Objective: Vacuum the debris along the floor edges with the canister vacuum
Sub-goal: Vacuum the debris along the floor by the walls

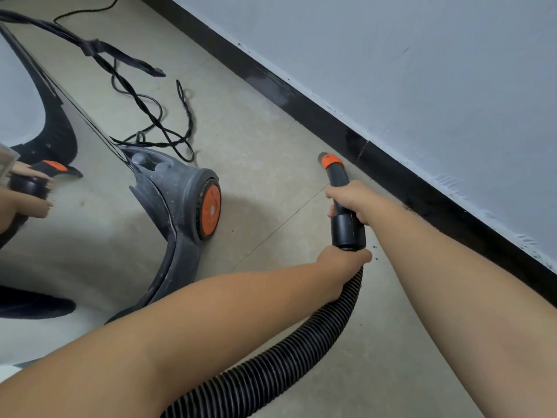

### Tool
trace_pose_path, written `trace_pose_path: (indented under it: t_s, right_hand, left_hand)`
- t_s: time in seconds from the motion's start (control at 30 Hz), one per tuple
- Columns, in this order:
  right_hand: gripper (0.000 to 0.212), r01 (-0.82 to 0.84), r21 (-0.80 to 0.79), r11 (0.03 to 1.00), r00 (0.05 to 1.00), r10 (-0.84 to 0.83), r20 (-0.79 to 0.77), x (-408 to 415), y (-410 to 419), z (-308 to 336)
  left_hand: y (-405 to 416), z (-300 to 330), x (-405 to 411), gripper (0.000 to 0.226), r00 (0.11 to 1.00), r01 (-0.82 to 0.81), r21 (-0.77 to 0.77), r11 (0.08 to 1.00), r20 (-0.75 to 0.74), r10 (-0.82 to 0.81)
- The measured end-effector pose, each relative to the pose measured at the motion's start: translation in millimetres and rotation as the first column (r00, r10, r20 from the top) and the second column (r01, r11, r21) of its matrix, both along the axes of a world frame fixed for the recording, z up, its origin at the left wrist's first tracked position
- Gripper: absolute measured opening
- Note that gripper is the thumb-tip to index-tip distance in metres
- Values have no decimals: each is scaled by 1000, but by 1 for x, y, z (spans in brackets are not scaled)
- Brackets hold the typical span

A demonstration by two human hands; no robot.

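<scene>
Orange-tipped nozzle (331, 162) sits just beside the black baseboard (391, 173), right hand (351, 200) wrapped round the wand, left hand (343, 260) gripping the hose (301, 339). Dark debris (413, 210) lies nearer, behind the tip, so it may get missed, and the tangled cord (150, 116) by the canister (180, 200) could snag.

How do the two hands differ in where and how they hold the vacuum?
The right hand grips the rigid black nozzle tube, nearer the orange tip; the left hand grips farther back, where the ribbed hose joins the cuff. The right is nearer the baseboard. Both are curled tight.
</scene>
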State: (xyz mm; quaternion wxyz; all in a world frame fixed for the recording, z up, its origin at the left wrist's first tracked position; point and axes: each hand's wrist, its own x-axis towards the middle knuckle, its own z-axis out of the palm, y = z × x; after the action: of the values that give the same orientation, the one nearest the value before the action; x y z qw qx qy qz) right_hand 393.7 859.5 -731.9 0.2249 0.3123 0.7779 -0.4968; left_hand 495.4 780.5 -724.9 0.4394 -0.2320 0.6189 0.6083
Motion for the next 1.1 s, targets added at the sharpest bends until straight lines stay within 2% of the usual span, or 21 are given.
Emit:
trace_pose_path:
  t_s: [0.1,0.27,0.37,0.43,0.57,0.67,0.73,0.8,1.1]
  right_hand:
    - [20,20,-29,999,999,-19,44,29,13,6]
    - [23,109,11,994,993,-109,50,65,35,14]
    - [25,80,-8,997,995,-80,58,82,32,16]
    - [20,50,-32,998,997,-49,58,93,25,15]
    - [15,98,-137,986,995,-97,13,122,9,5]
    - [20,181,-311,933,982,-191,-3,149,6,-5]
    - [23,271,-444,854,956,-293,20,167,3,-11]
    - [24,340,-494,800,927,-375,31,183,-4,-15]
    - [19,390,-434,812,912,-405,62,230,-25,-10]
  left_hand:
    - [10,1,27,15,999,44,-6,999,6,-44]
    - [18,11,50,16,989,146,-9,989,17,-145]
    - [19,15,69,16,987,158,-22,987,18,-158]
    - [14,11,82,17,984,168,-90,982,-39,-172]
    - [-6,4,104,25,966,223,-177,959,-90,-241]
    - [-23,3,118,24,941,298,-217,930,-97,-324]
    - [-34,4,128,19,920,372,-201,906,-46,-388]
    - [-44,6,138,13,910,414,-139,900,40,-413]
    - [-61,11,185,14,895,442,-113,890,122,-429]
